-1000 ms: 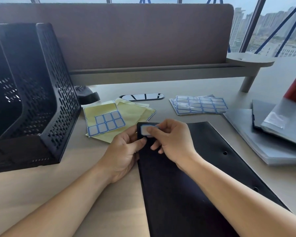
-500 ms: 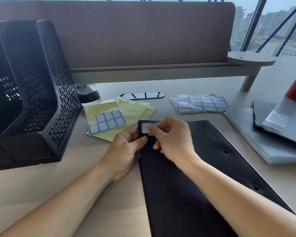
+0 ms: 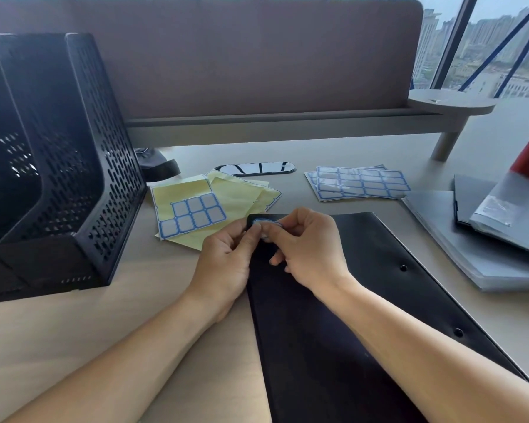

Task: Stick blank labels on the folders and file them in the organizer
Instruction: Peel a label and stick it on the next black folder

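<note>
A black folder (image 3: 364, 300) lies flat on the desk in front of me, its far left corner under my fingers. A white label with a blue border (image 3: 264, 223) sits at that corner, curled up at its top edge. My left hand (image 3: 226, 257) pinches the folder's corner and the label from the left. My right hand (image 3: 306, 248) pinches the label from the right with thumb and forefinger. A black mesh organizer (image 3: 58, 166) stands at the left. A yellow backing sheet with several labels (image 3: 190, 209) lies beyond my left hand.
Sheets of blue-bordered labels (image 3: 361, 182) lie at the back right. A stack of grey and black folders (image 3: 486, 230) rests at the right edge. A glossy black oval insert (image 3: 257, 168) is set in the desk before a raised shelf (image 3: 287, 123).
The label lay flat under my fingers before; now its top edge is curled up. My fingertips have closed in over it. The folder has not moved.
</note>
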